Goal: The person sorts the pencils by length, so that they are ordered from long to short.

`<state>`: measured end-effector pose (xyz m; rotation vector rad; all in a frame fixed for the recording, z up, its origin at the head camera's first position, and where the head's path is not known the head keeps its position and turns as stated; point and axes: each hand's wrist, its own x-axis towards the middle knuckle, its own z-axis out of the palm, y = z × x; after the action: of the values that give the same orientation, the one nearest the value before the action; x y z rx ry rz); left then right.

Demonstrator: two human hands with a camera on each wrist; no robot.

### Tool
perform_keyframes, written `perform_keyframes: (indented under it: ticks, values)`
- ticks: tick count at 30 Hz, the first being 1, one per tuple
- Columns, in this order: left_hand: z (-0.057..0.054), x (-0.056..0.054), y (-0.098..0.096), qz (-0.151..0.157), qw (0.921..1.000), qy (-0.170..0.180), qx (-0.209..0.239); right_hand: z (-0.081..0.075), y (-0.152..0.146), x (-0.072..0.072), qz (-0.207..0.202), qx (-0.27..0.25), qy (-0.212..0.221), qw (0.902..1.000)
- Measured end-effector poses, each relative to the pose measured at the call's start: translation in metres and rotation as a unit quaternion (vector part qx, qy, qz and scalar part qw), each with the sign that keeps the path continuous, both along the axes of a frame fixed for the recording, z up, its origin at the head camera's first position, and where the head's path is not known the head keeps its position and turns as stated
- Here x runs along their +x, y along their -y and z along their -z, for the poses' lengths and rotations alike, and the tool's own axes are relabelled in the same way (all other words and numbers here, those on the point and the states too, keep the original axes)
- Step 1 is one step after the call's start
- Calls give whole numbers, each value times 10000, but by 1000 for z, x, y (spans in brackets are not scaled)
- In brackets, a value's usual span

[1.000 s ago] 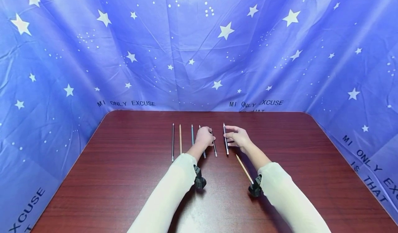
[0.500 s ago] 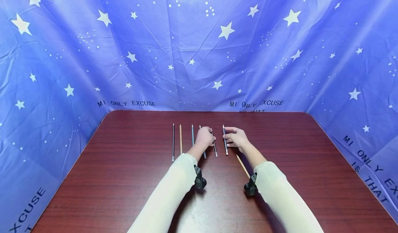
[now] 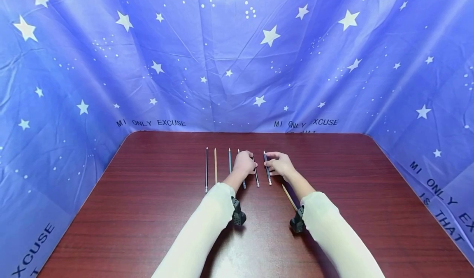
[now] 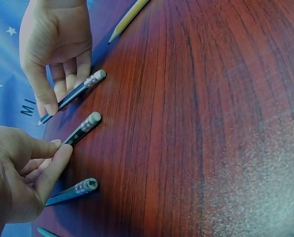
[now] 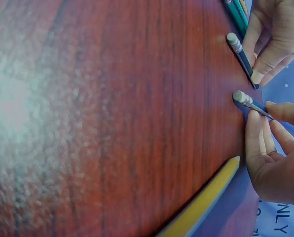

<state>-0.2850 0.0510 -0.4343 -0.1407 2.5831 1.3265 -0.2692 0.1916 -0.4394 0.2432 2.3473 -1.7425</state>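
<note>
In the head view my left hand (image 3: pixel 243 164) pinches a black pencil (image 3: pixel 256 176) between thumb and fingertip, as the left wrist view also shows. My right hand (image 3: pixel 282 164) holds a dark blue pencil (image 3: pixel 268 173) by thumb and fingertips, a small gap to the right of the black one. Both pencils have white erasers toward me and points toward the back. A teal-blue pencil (image 4: pixel 70 194) lies beside my left hand, partly covered by it. Below my right wrist a yellow pencil (image 5: pixel 201 202) lies slanted, its eraser end hidden in the head view.
Left of my left hand, a dark pencil (image 3: pixel 206 171), a natural-wood pencil (image 3: pixel 215 167) and a blue-green pencil (image 3: pixel 229 160) lie roughly parallel. The reddish-brown table (image 3: pixel 140 212) ends at a blue star-printed curtain (image 3: pixel 185 84).
My right hand has shifted slightly left with the dark blue pencil, narrowing the gap to the black one. My left hand has stayed in place on the black pencil.
</note>
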Motion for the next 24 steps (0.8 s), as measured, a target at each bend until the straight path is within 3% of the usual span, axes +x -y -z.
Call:
perform_keyframes:
  ticks: [15,24]
  values:
    - [0,1,0,41,9998,-156,-128,5,3,-3,-202,684,-207,9972]
    - [0,2,0,54,9997,-199,-119,4,4,-2,-343,699,-196,9968]
